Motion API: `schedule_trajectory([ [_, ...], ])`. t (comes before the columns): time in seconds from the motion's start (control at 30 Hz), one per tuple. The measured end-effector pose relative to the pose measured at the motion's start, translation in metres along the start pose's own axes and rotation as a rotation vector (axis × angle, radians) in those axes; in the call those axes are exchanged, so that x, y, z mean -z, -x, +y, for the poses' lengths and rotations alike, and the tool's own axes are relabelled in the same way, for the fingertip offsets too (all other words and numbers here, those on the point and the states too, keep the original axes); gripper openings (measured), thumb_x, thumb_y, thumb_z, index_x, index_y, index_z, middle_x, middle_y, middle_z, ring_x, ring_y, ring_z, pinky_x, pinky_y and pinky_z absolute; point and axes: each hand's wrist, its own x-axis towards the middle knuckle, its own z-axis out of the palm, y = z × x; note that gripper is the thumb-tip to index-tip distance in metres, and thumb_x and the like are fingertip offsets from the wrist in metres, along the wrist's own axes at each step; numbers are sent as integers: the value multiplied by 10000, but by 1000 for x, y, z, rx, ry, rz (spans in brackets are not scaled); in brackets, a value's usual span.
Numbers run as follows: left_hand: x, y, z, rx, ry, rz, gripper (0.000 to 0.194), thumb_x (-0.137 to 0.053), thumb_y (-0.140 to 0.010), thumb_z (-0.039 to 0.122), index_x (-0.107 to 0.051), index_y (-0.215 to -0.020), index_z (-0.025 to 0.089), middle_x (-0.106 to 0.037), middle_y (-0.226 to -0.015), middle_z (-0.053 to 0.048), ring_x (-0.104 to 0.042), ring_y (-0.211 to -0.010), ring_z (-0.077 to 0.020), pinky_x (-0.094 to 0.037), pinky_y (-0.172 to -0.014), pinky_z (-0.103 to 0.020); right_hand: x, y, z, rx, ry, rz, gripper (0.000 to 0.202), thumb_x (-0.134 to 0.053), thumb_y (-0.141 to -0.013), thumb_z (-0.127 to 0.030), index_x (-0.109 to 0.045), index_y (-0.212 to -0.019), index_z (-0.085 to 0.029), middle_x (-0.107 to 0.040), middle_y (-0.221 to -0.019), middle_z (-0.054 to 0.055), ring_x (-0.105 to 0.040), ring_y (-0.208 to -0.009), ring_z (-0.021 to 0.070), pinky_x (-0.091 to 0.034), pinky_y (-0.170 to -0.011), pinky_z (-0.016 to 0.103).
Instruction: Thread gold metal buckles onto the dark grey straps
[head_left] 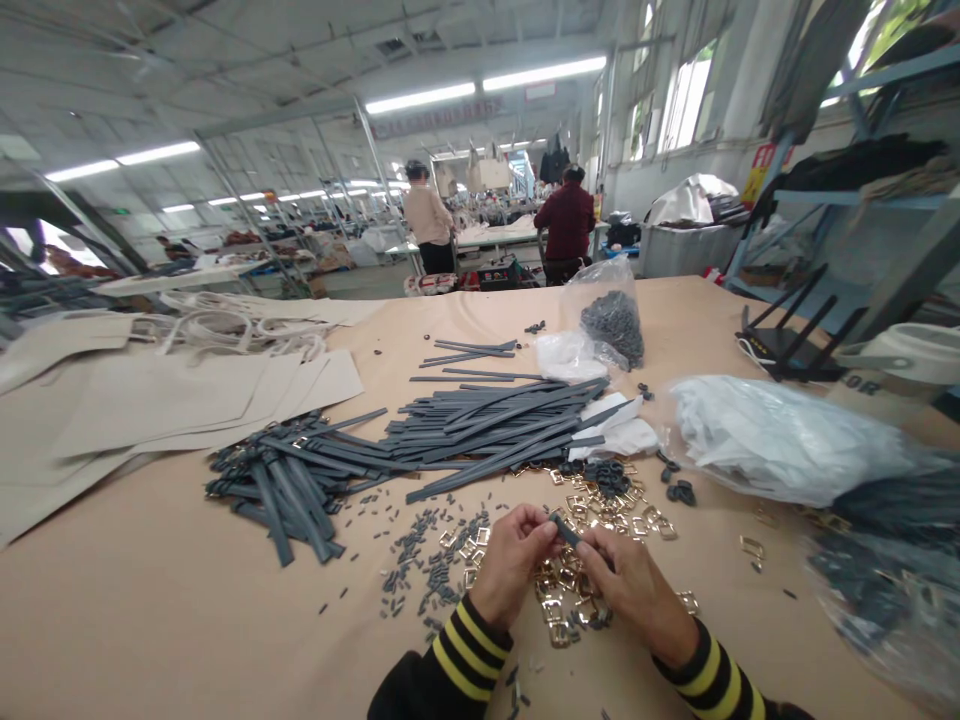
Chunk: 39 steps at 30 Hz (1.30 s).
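Observation:
Between my two hands is the end of a dark grey strap (564,528). My left hand (516,560) pinches one side of it with thumb and forefinger. On its other side my right hand (634,585) is closed, thumb pressed against the strap. Most of the strap's length is hidden from view. Loose gold buckles (556,608) lie heaped under and around both hands. Small dark grey strips (439,575) are scattered left of my left hand. Beyond the hands, a cluster of dark loops (607,477) rests on the buckles.
Long grey straps (480,430) are piled mid-table, with buckled straps (289,480) to their left. Beige panels (187,390) cover the far left. A clear bag (619,320) of dark pieces, a white plastic bundle (784,435) and a black router (799,340) stand right. Two people work beyond.

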Motion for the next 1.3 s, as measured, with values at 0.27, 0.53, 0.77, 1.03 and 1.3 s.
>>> schedule_trajectory([
  [0.27,-12,32,-8,-328,-821,114,99,-421,-779,132,-506,-743,168,-523,-713,-16,-472,-683,-141,-365,-627,-264,1,6,14,100,127,-163,268,-326,-862,-284,-378,-611,-205,-466,-589,-33,-454,-578,135,-311,-548,258],
  [0.53,-9,39,-25,-55,-96,172,168,-458,-793,314,-448,-870,165,-538,-656,12,-522,-509,-95,-426,-488,-213,-8,10,8,120,-28,-276,345,-282,-883,-400,-381,-607,-217,-460,-560,-41,-464,-554,132,-349,-551,255],
  [0.77,-15,46,-31,83,-14,114,265,-565,-711,390,-481,-719,139,-461,-495,60,-394,-357,-41,-313,-356,-155,-16,11,4,9,-32,-204,285,-257,-876,-440,-400,-997,-226,-591,-805,18,-572,-709,170,-413,-616,277],
  [1.03,-3,52,-22,35,86,126,289,-465,-777,425,-445,-686,151,-488,-513,44,-408,-385,-50,-347,-413,-178,-20,9,2,165,84,-277,301,-327,-874,-341,-445,-631,-209,-533,-584,-29,-498,-561,125,-361,-547,239],
  [1.3,62,71,0,-312,-966,231,158,-391,-824,196,-538,-880,190,-572,-874,-53,-511,-826,-171,-425,-751,-309,-11,9,7,-28,-159,-305,287,-303,-873,-370,-451,-699,-196,-544,-601,-33,-501,-488,98,-400,-483,222],
])
